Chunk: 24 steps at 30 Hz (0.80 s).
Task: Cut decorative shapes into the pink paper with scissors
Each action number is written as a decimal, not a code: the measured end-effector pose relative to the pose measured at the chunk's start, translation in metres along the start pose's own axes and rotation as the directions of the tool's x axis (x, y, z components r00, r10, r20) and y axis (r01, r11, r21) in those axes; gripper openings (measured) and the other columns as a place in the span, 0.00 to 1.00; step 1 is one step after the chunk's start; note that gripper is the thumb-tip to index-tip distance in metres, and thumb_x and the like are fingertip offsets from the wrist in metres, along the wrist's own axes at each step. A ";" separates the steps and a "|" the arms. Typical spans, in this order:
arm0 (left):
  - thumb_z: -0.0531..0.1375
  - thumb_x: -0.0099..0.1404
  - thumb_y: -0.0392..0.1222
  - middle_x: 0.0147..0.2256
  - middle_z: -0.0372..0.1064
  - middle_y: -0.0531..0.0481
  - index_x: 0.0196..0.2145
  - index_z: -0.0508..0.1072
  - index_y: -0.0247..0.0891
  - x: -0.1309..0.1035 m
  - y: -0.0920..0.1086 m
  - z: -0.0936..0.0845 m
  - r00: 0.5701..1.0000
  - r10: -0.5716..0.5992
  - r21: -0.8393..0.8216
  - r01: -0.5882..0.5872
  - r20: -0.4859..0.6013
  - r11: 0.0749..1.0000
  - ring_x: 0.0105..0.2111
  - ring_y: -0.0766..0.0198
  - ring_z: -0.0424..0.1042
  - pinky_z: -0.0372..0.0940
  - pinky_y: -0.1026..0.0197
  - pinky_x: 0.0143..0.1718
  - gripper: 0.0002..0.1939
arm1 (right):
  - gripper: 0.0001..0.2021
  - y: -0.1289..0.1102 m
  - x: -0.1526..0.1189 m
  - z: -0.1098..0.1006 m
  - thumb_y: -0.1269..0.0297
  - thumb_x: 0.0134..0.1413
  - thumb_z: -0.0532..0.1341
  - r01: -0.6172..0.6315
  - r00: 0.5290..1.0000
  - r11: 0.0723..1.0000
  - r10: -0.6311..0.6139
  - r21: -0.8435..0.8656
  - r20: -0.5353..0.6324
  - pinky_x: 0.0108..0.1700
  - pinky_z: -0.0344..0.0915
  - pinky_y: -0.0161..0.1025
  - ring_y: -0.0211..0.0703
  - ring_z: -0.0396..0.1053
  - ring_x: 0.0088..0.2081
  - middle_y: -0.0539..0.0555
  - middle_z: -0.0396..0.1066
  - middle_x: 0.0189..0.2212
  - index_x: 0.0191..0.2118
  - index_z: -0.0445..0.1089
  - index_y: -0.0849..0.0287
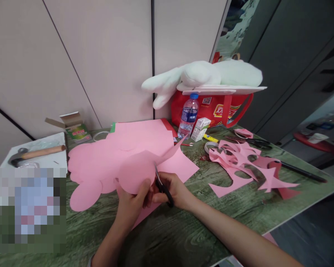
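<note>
My left hand (132, 200) grips a pink paper (136, 176) near its lower edge, thumb on top. The sheet has a rounded, partly cut outline, and a strip of it curls up to the right. In my right hand (174, 189) are black-handled scissors (164, 190), their blades at the right side of the rounded part. Several cut pink circles (85, 195) overlap to the left. Behind them lie pink sheets (144, 131), and another pink sheet (183, 165) with curved cut-outs is partly under the held paper.
Pink scraps (239, 163), a tape roll (211, 147) and a black pen (303, 170) lie at the right. A water bottle (188, 116), small box (200, 129) and red bag (211, 107) stand behind. On the left, a hammer (41, 152) rests on a white board (58, 163).
</note>
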<state>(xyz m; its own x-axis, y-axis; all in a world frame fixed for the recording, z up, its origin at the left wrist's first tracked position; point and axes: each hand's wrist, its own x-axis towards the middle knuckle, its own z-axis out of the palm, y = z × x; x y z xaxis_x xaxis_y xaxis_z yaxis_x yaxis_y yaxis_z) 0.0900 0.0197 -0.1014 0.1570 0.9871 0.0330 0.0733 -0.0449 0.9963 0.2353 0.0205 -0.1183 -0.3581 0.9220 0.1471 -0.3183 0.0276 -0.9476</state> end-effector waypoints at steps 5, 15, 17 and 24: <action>0.57 0.59 0.51 0.11 0.60 0.53 0.12 0.64 0.37 -0.001 -0.002 -0.001 1.000 0.003 0.040 -0.002 -0.028 0.999 0.13 0.70 0.59 0.57 0.66 0.16 0.23 | 0.25 0.001 0.001 -0.004 0.54 0.26 0.77 -0.033 0.999 0.999 0.033 -0.019 0.007 0.26 0.58 0.32 0.33 0.58 0.22 0.45 0.62 0.21 0.27 0.64 0.60; 0.57 0.58 0.51 0.11 0.59 0.53 0.15 0.66 0.37 -0.004 0.001 0.002 0.999 -0.019 0.010 0.019 -0.029 1.000 0.13 0.70 0.59 0.56 0.65 0.15 0.20 | 0.25 0.006 0.001 -0.005 0.52 0.29 0.76 -0.039 0.999 0.999 0.039 -0.002 -0.004 0.26 0.53 0.33 0.33 0.57 0.22 0.45 0.62 0.21 0.26 0.64 0.60; 0.58 0.58 0.51 0.11 0.59 0.54 0.16 0.66 0.37 -0.004 0.002 0.003 0.999 -0.038 0.003 0.038 -0.035 0.999 0.13 0.70 0.59 0.56 0.65 0.15 0.19 | 0.25 0.007 0.001 -0.006 0.50 0.29 0.75 -0.055 0.998 0.998 0.055 -0.007 0.000 0.25 0.53 0.33 0.33 0.58 0.22 0.45 0.61 0.21 0.26 0.63 0.60; 0.57 0.57 0.52 0.11 0.59 0.54 0.13 0.65 0.38 -0.003 -0.002 0.001 0.999 -0.050 0.024 0.050 -0.018 0.998 0.13 0.69 0.59 0.56 0.64 0.16 0.21 | 0.25 0.013 0.002 -0.008 0.47 0.31 0.74 -0.042 0.999 0.997 0.041 -0.067 -0.003 0.26 0.56 0.34 0.35 0.61 0.22 0.46 0.63 0.20 0.28 0.65 0.60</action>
<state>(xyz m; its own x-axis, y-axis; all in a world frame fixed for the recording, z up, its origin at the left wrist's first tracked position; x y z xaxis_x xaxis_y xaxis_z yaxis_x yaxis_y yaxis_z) 0.0904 0.0167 -0.1040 0.1357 0.9906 -0.0154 0.1048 0.0011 0.9945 0.2380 0.0255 -0.1328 -0.3682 0.9236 0.1068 -0.2437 0.0150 -0.9697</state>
